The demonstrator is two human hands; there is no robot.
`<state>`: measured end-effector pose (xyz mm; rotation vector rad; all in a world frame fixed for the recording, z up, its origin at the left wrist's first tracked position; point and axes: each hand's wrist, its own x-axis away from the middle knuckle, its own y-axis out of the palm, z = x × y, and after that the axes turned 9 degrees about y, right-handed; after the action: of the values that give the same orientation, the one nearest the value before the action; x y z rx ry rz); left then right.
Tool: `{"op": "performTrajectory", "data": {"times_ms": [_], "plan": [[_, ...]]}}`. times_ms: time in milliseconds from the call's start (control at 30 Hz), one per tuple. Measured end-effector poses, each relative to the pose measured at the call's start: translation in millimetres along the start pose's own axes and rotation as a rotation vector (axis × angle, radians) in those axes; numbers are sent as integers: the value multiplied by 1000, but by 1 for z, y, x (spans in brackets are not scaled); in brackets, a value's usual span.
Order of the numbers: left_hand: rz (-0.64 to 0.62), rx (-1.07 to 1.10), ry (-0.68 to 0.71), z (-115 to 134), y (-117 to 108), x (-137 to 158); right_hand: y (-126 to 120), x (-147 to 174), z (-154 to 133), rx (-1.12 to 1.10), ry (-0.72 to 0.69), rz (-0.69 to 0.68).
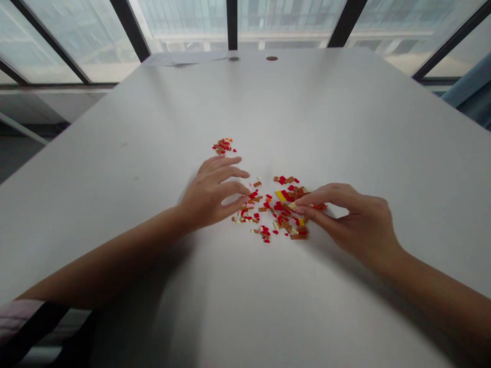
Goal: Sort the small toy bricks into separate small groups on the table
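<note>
Small building bricks in red, brown, yellow and cream lie scattered in a loose pile [284, 221] on the white table. My right hand [355, 217] reaches over the pile's right side, thumb and forefinger pinched on a small cream brick [293, 205]. At the pile's left edge is my left hand [215, 191], fingers spread and curved, palm down. Its thumb and forefinger tips come close to some red and brown bricks [253, 195]; whether they touch is unclear. Beyond the left hand sits a smaller heap of red and brown bricks [223, 146].
The white table [245, 306] stretches away to large windows [284, 23] with dark frames. Two round spots, one brown [272, 58] and one grey [233, 59], show at its far edge, beside flat white sheets [184, 59]. Blue fabric [470, 89] hangs at the right.
</note>
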<state>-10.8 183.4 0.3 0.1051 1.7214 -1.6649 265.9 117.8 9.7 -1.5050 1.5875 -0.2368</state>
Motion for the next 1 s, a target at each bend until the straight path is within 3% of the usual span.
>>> {"op": "performTrajectory", "data": {"times_ms": [100,200,467,633,800,900,1000], "plan": [[-66,68,122,19,-1,-3,5,4,-13,-46,-95,-123],[-40,134,164,33,0,-4,10,6,-17,-51,-126,-162],[33,278,11,44,0,-7,16,7,-20,-5,-204,-114],[83,273,5,45,2,-7,17,7,-22,14,-212,-111],[49,238,1,45,3,-8,19,8,-20,18,-196,-93],[56,132,-99,34,0,-8,18,9,-16,7,-156,-58],[76,-61,-345,12,-4,-7,15,8,-14,-1,-114,-61]]}}
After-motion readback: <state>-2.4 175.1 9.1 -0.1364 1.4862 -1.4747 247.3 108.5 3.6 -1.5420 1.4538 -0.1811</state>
